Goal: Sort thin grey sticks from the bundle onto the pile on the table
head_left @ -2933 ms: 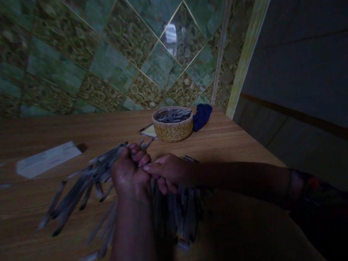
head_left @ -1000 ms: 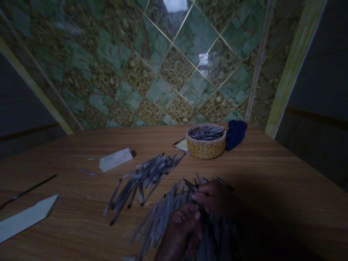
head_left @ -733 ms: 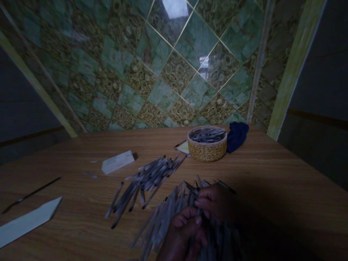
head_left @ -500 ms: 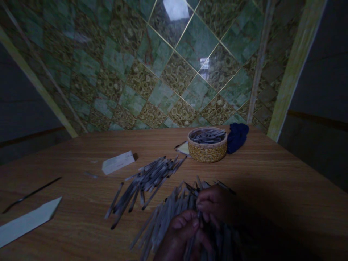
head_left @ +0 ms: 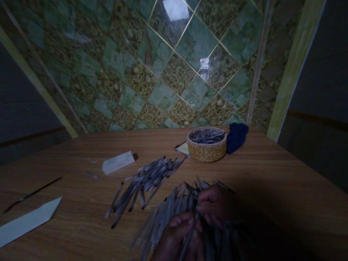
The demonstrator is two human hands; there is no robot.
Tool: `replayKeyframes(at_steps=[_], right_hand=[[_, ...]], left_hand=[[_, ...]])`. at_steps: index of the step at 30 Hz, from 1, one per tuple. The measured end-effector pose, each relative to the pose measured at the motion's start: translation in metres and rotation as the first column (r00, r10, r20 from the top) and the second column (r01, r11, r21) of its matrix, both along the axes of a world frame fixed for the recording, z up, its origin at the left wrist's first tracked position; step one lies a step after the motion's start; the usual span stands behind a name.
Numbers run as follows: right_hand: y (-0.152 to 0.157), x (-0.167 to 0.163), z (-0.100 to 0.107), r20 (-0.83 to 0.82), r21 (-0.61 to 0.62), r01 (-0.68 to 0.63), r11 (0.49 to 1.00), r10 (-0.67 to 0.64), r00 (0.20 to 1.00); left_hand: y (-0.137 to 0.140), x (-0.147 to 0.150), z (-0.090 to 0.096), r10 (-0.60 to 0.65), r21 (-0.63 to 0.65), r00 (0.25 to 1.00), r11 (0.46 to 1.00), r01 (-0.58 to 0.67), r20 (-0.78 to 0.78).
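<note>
Clock read from the hands, 12 straight ahead. Left hand [head_left: 178,232] low, at the bottom edge, thumb pressed down against curled fingers; a slim grey stick [head_left: 187,242] pinched there, slanting up toward 1. Right hand [head_left: 213,203] at the left one's 1 to 2, knuckles bent, fingertips bunched at the stick's upper end; too dark to tell whether they grip it. Its forearm lost in shadow toward 4.

Under and around both hands, a near pile [head_left: 165,214] of similar sticks.

Wood-grained table, left to right: pale strip [head_left: 29,222] at 9, thin dark rod [head_left: 32,194] just beyond it; white box-like piece [head_left: 118,162] at 10; far pile [head_left: 154,174] of dark-tipped sticks, also 10, nearer; pale pad [head_left: 183,148] just short of 12; woven basket [head_left: 207,152] at 12, heaped with sticks; crumpled navy cloth [head_left: 237,138] at 1, against the basket.

Room dim. Diamond-tiled wall [head_left: 187,69], green and brown, across 11 to 1, bright reflections on it. Yellowish post [head_left: 293,69] at 1 to 2, dark wall beyond.
</note>
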State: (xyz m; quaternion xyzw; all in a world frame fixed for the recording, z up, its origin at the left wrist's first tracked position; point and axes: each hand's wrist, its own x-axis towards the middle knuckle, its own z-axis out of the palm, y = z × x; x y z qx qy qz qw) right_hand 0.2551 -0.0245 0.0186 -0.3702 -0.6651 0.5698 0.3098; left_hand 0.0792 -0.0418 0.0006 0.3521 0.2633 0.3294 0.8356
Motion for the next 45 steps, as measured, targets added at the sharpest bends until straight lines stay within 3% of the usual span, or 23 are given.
replayKeyframes(at_steps=[6,13,19,21,27,32,35,38,40,43,45], right_hand=[[0.001,0.000,0.002,-0.177,-0.093,-0.082,0.992,0.064,0.982],[-0.001,-0.005,0.003,0.084,-0.027,0.087,0.996,-0.084,0.993],[-0.001,-0.001,-0.001,-0.053,-0.051,-0.038,0.998,0.035,0.998],[-0.001,-0.001,0.001,-0.066,-0.047,-0.035,0.998,0.031,0.997],[-0.003,-0.004,0.007,0.117,0.036,0.057,0.998,-0.061,0.991],[-0.004,-0.004,0.007,-0.035,-0.033,0.015,0.999,-0.016,0.999],[-0.007,-0.005,0.010,0.041,0.042,0.050,0.998,-0.052,0.998],[-0.011,-0.007,0.016,0.229,0.262,0.113,0.958,-0.175,0.957],[-0.012,-0.007,0.020,0.263,0.326,0.126,0.937,-0.218,0.940],[-0.012,-0.005,0.025,0.270,0.296,0.152,0.943,-0.235,0.934],[-0.012,-0.003,0.027,0.294,0.371,0.117,0.921,-0.236,0.926]], left_hand=[[0.000,-0.002,-0.004,0.079,-0.009,0.996,0.997,-0.080,-0.045],[0.001,-0.004,0.001,0.042,0.032,0.997,0.999,-0.040,-0.058],[0.003,-0.004,-0.008,0.019,0.096,0.998,0.995,-0.014,-0.056],[0.003,-0.004,-0.006,0.033,0.104,0.997,0.994,-0.026,-0.074],[0.001,-0.004,0.003,0.009,0.101,0.992,0.995,0.003,-0.123],[0.001,-0.005,0.002,0.064,0.100,0.988,0.994,-0.050,-0.144],[0.004,-0.004,-0.002,0.020,0.117,0.994,0.993,-0.008,-0.105],[0.005,-0.002,-0.002,-0.086,0.124,0.991,0.987,0.099,-0.105],[0.002,0.000,-0.001,-0.060,0.127,0.993,0.989,0.073,-0.106],[-0.003,0.001,0.004,0.043,0.129,0.992,0.991,-0.027,-0.122],[-0.005,0.000,0.007,0.054,0.112,0.988,0.993,-0.038,-0.144]])
